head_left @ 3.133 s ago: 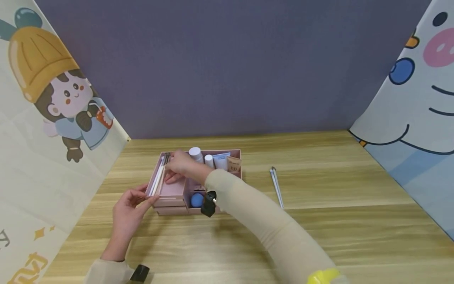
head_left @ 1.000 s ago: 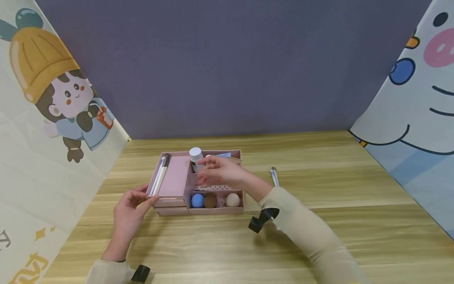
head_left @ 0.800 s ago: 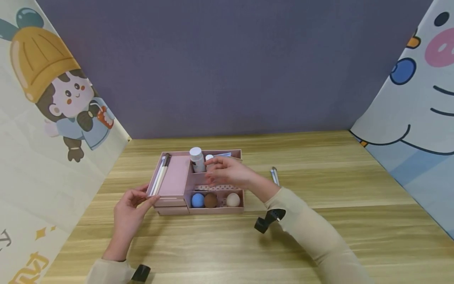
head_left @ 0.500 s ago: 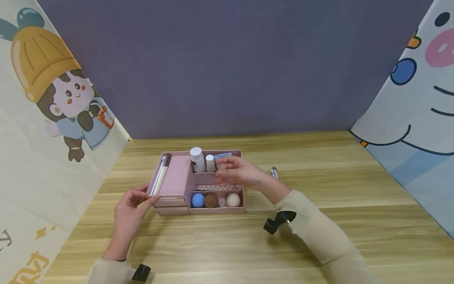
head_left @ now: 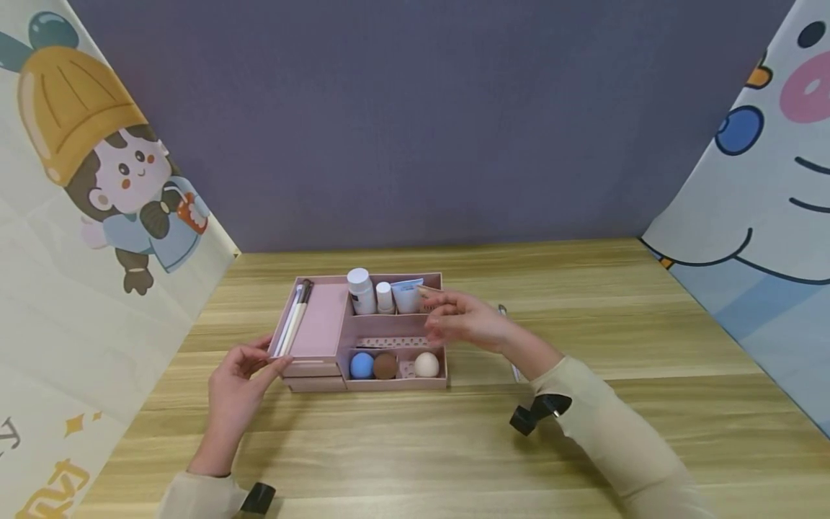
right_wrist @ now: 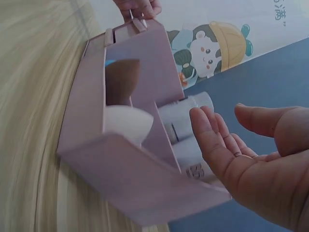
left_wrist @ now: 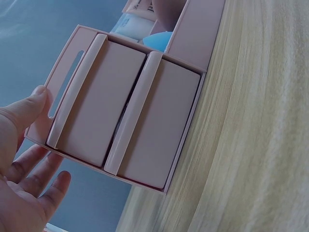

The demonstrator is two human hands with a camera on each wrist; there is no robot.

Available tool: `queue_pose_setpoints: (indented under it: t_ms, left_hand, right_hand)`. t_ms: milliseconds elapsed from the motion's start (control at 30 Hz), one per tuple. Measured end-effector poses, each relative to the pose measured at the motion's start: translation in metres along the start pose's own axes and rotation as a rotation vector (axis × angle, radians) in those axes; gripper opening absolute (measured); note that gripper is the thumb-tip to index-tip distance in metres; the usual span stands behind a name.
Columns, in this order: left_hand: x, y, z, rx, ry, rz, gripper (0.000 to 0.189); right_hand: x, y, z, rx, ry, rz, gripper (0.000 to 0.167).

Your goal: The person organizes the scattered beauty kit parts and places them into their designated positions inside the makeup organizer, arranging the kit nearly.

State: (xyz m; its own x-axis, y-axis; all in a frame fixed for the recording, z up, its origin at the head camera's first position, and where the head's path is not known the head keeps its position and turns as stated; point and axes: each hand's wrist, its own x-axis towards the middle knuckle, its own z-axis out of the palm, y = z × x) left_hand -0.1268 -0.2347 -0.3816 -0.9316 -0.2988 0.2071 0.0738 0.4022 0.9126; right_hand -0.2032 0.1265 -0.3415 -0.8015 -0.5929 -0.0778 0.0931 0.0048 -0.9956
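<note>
A pink desktop organizer (head_left: 324,317) stands on the table. My left hand (head_left: 236,393) pinches its front left corner, thumb against the front edge in the left wrist view. Makeup brushes (head_left: 297,317) lie in the organizer's top left slot. My right hand (head_left: 470,324) hovers by the back right compartment with loosely bent fingers, holding nothing. That compartment has a white bottle (head_left: 361,290), a smaller white bottle (head_left: 385,297), a light blue tube (head_left: 408,295) and a BB tube (right_wrist: 197,171), partly behind the right hand. Blue (head_left: 361,365), brown (head_left: 385,366) and beige (head_left: 426,365) makeup sponges sit in front.
To the right of the organizer lie slim brushes (head_left: 502,310), mostly hidden behind the right hand and wrist. Two drawers (left_wrist: 159,121) face front on the organizer's left side. A grey-blue panel (head_left: 415,130) rises behind the wooden table (head_left: 389,454).
My right hand has drawn back from the brushes in the left slot and moved right across the organizer, uncovering the bottles and the blue tube. The left hand has stayed at the corner.
</note>
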Motion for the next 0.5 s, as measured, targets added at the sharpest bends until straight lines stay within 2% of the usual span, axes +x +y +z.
queue_pose_setpoints:
  t_ms: [167,500]
  left_hand:
    - [0.000,-0.001,0.000,0.001,0.002,0.006,0.027]
    - [0.001,-0.002,0.001,-0.007,0.020,0.021,0.027]
  right_hand:
    - [-0.008,0.004,-0.013,-0.003,0.022,0.003,0.045]
    - [-0.024,0.014,-0.040,-0.039,0.123,0.031,0.045]
